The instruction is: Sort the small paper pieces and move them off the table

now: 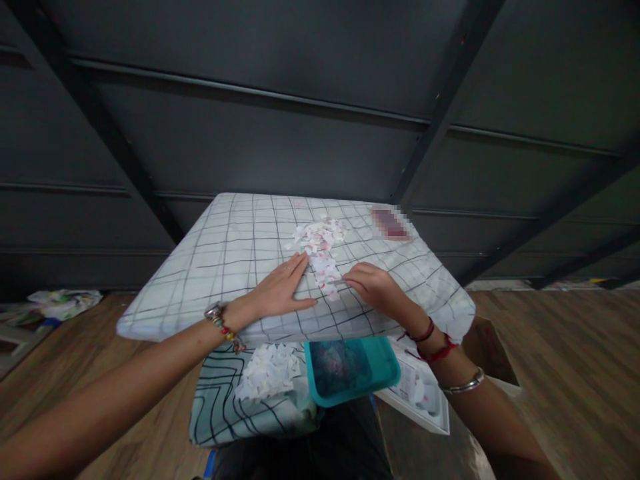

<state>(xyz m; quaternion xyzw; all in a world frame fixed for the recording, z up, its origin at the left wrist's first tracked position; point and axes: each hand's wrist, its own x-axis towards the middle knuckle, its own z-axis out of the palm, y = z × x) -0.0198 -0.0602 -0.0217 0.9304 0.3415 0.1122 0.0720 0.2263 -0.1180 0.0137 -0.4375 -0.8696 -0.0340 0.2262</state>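
Note:
A pile of small white paper-like pieces with pink and red marks [323, 235] lies on the checked cloth [240, 260], and a strip of the same pieces runs toward me. Beside that strip my left hand [280, 285] rests flat on the cloth, thumb apart, fingertips at the edge of the pieces. From the other side my right hand [373, 285] reaches in with its fingers closed in a pinch. Something thin and greyish shows at its fingertips, too small to name, over the marked pieces.
Below the table edge sit a teal tray [393, 370], a heap of white scraps [273, 370] on a patterned green cloth [215, 400], and a white box [435, 417]. A blurred reddish item [390, 223] lies at the back right. A dark panelled wall [270, 133] stands behind.

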